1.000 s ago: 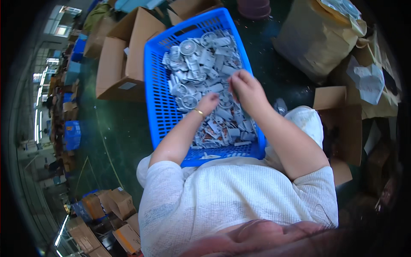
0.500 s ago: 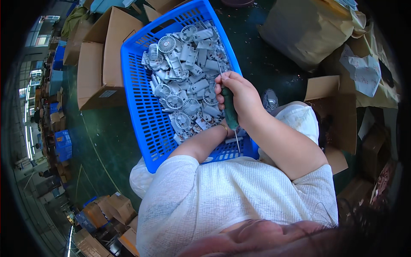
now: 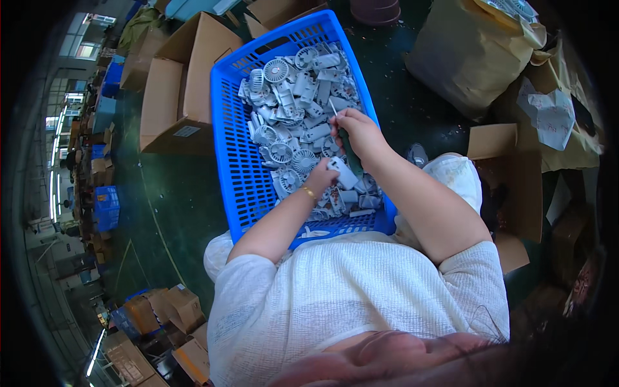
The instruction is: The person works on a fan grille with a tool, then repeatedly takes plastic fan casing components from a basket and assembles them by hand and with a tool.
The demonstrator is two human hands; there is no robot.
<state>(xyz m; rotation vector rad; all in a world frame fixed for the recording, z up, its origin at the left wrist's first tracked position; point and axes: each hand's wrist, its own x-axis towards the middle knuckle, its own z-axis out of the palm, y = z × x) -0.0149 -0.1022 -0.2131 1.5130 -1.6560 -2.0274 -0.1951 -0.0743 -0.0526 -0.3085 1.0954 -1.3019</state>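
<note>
A blue plastic basket (image 3: 227,151) full of small grey-white fan parts (image 3: 304,161) stands before me, between my knees. Over its near part, my left hand (image 3: 320,178) is closed on a pale fan housing (image 3: 345,173), a rounded body with openings at one end. My right hand (image 3: 361,137) grips a screwdriver by its dark green handle (image 3: 350,153), just above and right of that housing. The screwdriver's thin metal shaft (image 3: 333,107) points away from me over the heap. Its lower end is hidden behind my right hand and the housing.
An open cardboard box (image 3: 169,97) stands left of the basket. At right are a large tan sack (image 3: 471,58) and another open box (image 3: 516,174). A dark red tub (image 3: 375,11) sits at the far side. More cartons (image 3: 174,309) lie at lower left.
My left hand has come up from low in the basket, where it was hidden, and now holds a fan housing. The screwdriver stays in my right hand. The whole view has shifted slightly.
</note>
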